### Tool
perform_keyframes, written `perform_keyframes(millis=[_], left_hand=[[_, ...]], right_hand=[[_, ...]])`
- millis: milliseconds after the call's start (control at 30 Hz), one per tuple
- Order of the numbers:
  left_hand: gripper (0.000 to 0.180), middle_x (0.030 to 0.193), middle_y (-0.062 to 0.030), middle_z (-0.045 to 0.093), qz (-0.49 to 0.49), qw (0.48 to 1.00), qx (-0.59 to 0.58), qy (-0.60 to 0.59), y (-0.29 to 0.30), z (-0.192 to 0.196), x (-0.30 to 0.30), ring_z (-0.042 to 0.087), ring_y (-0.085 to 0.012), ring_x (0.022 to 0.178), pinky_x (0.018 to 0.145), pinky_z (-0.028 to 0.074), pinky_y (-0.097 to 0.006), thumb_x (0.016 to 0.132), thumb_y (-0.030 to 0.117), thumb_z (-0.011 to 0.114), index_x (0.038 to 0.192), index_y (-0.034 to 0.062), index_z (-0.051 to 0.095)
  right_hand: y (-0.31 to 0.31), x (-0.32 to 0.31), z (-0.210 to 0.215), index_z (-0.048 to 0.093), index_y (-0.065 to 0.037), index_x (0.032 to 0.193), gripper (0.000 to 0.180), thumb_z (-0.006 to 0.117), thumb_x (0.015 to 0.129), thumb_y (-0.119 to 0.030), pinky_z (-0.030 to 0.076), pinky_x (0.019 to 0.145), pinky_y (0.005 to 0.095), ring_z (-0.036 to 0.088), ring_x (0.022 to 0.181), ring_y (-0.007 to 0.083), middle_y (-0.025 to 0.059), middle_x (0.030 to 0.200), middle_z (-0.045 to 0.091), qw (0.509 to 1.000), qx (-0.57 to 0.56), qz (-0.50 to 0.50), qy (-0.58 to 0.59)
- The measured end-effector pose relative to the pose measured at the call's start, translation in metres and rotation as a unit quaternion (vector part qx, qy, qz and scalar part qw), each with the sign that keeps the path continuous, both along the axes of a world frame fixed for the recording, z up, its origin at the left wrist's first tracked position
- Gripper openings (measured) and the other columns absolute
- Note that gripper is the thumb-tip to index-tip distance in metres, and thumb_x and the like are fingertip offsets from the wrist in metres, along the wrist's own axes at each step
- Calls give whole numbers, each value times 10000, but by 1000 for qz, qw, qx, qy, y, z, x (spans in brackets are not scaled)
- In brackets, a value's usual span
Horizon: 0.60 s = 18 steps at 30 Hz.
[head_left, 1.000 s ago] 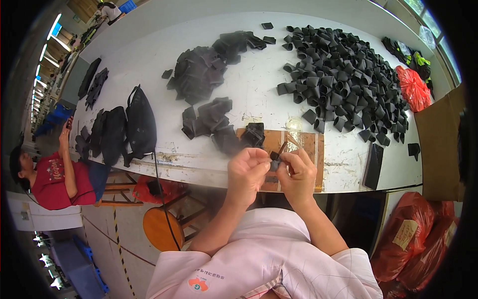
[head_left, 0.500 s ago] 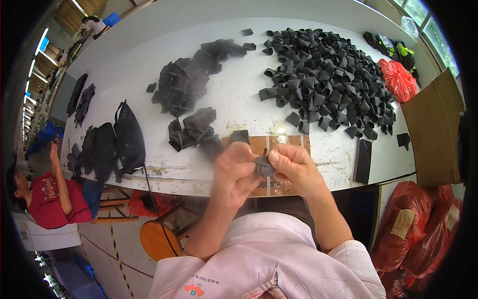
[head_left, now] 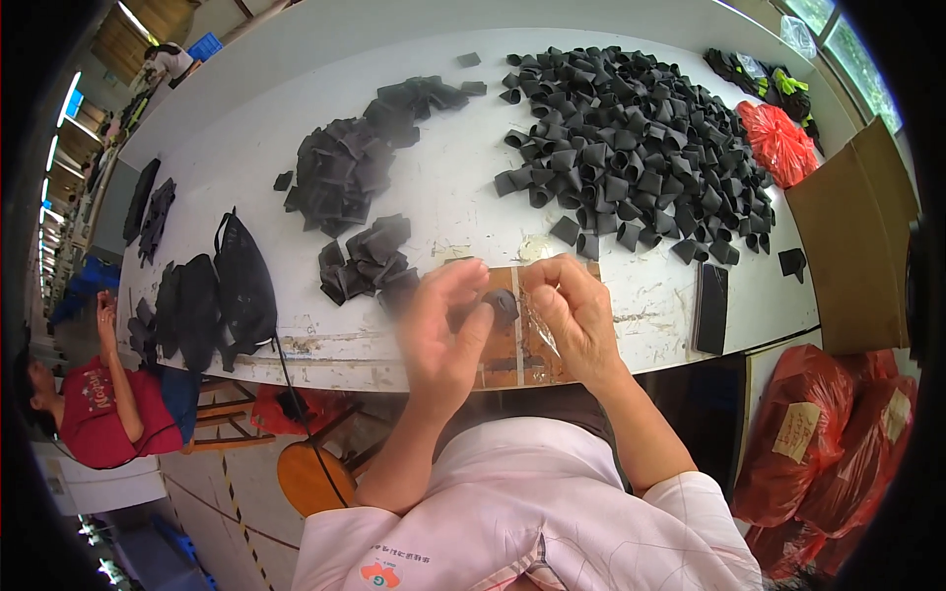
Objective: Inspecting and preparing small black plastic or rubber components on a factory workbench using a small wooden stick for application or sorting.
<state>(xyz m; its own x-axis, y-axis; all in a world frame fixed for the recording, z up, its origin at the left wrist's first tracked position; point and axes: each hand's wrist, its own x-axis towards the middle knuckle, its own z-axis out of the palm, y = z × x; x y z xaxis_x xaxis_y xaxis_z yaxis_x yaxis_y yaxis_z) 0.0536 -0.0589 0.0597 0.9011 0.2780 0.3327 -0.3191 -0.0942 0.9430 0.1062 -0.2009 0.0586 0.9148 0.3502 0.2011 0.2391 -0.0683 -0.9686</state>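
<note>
My left hand point(head_left: 443, 335), partly smeared by motion, has its thumb against a small rolled black fabric piece point(head_left: 504, 308), with the fingers curved behind it. To the right, my right hand point(head_left: 576, 317) is apart from that piece, its fingers curled in toward the thumb; whatever they may hold is hidden. Both hands are over a brown board point(head_left: 501, 362) at the table's near edge. Left of them lies a small heap of flat black fabric pieces point(head_left: 367, 258), with a larger heap point(head_left: 340, 172) beyond it.
A wide pile of folded black loops point(head_left: 631, 148) covers the far right of the white table point(head_left: 443, 187). Black pouches point(head_left: 244, 286) lie left, a dark block point(head_left: 710, 307) right. A cardboard box point(head_left: 852, 236) and red bags point(head_left: 798, 433) flank the table. Another person point(head_left: 108, 404) sits at left.
My hands have moved apart; the right one has let go of the black fabric piece, which stays by the left hand. The whole view has shifted slightly.
</note>
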Motion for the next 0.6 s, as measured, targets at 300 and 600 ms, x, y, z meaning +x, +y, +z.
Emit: perform_keyframes(millis=[300, 600], left_hand=[[76, 800, -69, 553, 27, 993, 112, -30, 2, -3, 5, 530, -155, 702, 643, 427, -246, 810, -10, 526, 866, 12, 573], [30, 761, -57, 535, 39, 977, 199, -64, -2, -2, 9, 484, -114, 669, 581, 401, -223, 794, -9, 572, 814, -9, 551]], right_hand=[[10, -6, 14, 566, -18, 846, 274, 698, 639, -139, 464, 520, 303, 550, 654, 222, 79, 792, 528, 924, -169, -23, -343], [9, 2, -12, 564, 2, 825, 240, 640, 603, 55, 459, 535, 313, 550, 651, 241, 92, 746, 542, 962, -61, 17, -264]])
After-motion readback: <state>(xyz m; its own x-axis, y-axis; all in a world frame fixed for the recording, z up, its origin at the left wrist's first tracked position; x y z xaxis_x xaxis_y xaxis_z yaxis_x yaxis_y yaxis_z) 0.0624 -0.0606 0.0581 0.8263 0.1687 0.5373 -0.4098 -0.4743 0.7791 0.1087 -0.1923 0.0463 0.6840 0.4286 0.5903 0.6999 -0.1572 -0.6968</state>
